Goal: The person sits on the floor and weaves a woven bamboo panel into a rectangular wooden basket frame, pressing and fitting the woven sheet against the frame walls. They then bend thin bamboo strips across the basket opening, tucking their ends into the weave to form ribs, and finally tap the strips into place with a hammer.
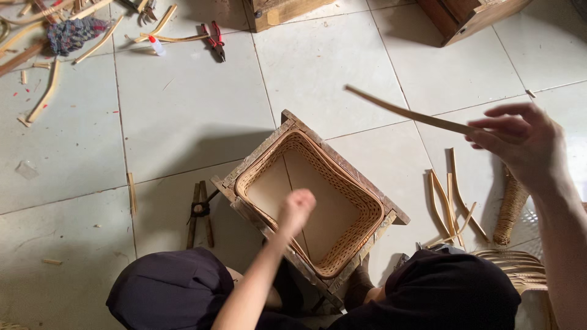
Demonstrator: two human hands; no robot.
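Observation:
A square woven rattan basket (367,227) sits inside a rough wooden frame (251,160) on the tiled floor, between my knees. My left hand (296,206) hovers over the basket's near rim as a closed fist; whether it holds anything is hidden. Raised at the right, my right hand (523,142) pinches one end of a long thin cane strip (403,112), which points up and left over the floor, clear of the basket.
Several cut cane strips (449,205) and a rope-wound roll (510,211) lie right of the frame. A dark clamp tool (200,211) lies left of it. Red-handled pliers (214,40), cane scraps and a rag (73,32) litter the far left. Wooden boxes (471,15) stand at the back.

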